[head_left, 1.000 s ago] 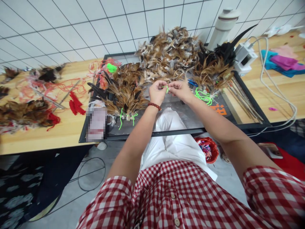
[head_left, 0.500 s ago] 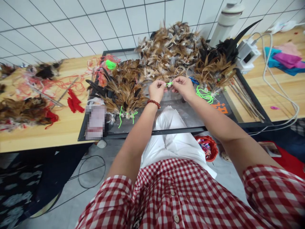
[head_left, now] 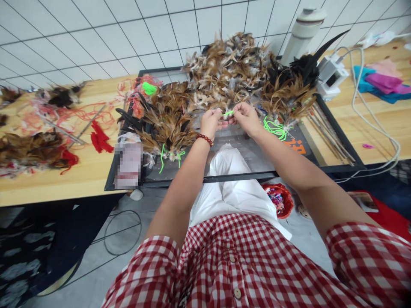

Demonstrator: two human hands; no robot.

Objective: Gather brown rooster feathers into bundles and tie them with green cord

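Left hand [head_left: 210,122], right hand [head_left: 246,119], mid-frame: both pinching green cord [head_left: 228,113] strung between them. Brown feather heap [head_left: 229,70]: upper centre, behind hands.

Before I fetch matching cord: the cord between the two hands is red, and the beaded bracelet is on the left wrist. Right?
The colour is wrong: in the head view, the cord between the left hand and the right hand is bright green. The beaded bracelet is indeed on the left wrist.

orange character [head_left: 298,148], possibly 讯, on dark panel [head_left: 261,158]
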